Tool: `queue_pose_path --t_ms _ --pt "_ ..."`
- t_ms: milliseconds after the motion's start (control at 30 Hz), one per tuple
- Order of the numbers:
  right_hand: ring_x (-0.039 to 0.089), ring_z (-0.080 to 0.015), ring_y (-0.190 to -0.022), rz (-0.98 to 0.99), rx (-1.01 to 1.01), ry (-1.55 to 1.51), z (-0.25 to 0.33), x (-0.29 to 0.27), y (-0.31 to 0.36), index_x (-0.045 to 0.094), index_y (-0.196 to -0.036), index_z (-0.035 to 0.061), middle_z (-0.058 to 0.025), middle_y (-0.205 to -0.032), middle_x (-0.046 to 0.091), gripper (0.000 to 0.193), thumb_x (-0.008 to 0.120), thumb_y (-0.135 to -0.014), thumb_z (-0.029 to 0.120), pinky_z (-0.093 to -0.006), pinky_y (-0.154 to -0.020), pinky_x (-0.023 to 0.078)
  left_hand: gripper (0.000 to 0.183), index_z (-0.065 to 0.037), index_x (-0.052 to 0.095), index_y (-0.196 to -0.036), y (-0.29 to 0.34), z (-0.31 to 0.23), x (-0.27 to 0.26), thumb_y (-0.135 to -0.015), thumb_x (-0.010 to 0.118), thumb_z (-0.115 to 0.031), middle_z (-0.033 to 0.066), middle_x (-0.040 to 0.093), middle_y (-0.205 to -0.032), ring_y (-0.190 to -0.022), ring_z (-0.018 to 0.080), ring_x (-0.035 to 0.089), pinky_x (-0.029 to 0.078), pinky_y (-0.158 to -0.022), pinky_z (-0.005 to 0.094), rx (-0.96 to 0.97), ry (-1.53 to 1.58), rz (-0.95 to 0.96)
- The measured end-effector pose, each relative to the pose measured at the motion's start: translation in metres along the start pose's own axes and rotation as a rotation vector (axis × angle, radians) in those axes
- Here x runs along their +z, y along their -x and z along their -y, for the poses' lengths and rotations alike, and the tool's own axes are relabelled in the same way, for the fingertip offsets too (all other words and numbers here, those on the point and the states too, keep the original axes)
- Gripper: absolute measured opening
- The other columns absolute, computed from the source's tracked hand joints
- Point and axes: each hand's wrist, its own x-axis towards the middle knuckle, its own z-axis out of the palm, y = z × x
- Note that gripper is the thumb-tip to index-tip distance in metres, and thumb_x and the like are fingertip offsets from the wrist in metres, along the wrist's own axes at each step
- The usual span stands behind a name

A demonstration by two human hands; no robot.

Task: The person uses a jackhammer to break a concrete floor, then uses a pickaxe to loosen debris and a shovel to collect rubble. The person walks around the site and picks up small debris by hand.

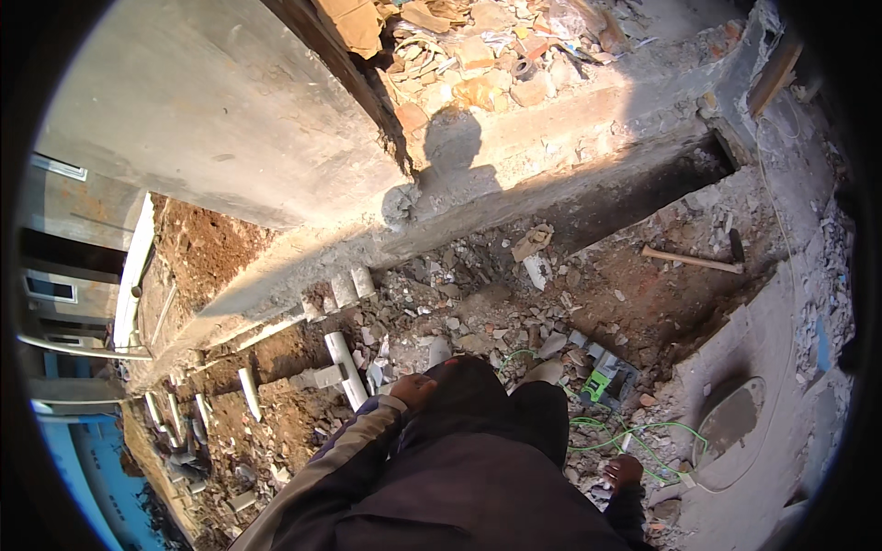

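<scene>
My left hand (414, 390) rests on my dark-trousered leg, bent at the knee, and holds nothing that I can see. Low on the right, my right hand (624, 471) hangs over the rubble with its fingers loosely apart. Beside its fingertips runs a loose bright green cord (588, 423), and a short white piece (627, 443) lies just beyond them. A green-and-grey tool or block (599, 380) sits among broken stones ahead of the right hand; its exact kind is unclear. Farther off, a hammer (691, 260) with a wooden handle lies on the brown soil.
A concrete beam (551, 188) crosses ahead, with a dark trench (657, 197) along it. White pipe pieces (344, 370) stick out at left. A grey rounded plate (732, 419) lies on the concrete ledge at right. Broken rubble (487, 69) covers the far side; a grey wall (220, 110) stands left.
</scene>
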Motion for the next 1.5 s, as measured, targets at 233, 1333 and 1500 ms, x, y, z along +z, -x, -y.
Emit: queue_pose_path --t_ms 233,1333,1500 --pt "0.064 -0.0248 -0.074 0.129 -0.171 0.316 0.189 -0.013 -0.015 0.057 -0.104 0.0117 -0.0068 -0.082 0.061 0.018 0.059 -0.086 0.016 -0.0419 -0.061 0.053 0.034 -0.026 0.068 -0.118 0.086 0.153 0.075 -0.096 0.046 -0.042 0.0163 0.067 -0.116 -0.104 0.0343 0.064 0.05 -0.091 0.0432 -0.139 -0.407 0.138" --pt "0.067 -0.0246 -0.07 -0.012 -0.227 0.198 -0.084 0.197 0.067 0.062 -0.093 0.0067 -0.0095 -0.084 0.067 0.015 0.056 -0.094 0.021 -0.0386 -0.058 0.057 0.021 -0.008 0.057 -0.085 -0.066 0.336 -0.024 -0.095 0.05 -0.024 0.0044 0.05 -0.068 -0.054 0.0182 0.048 0.036 -0.047 0.0346 -0.028 0.329 0.249" --pt "0.061 -0.0245 -0.064 0.067 -0.081 0.207 -0.136 0.179 0.056 0.059 -0.093 0.0065 -0.0063 -0.077 0.059 0.027 0.044 -0.097 0.029 -0.0396 -0.058 0.053 0.017 -0.007 0.059 -0.086 -0.077 0.261 -0.073 -0.09 0.057 -0.024 0.0034 0.056 -0.073 -0.062 0.0158 0.055 0.042 -0.051 0.0316 -0.23 0.516 0.118"
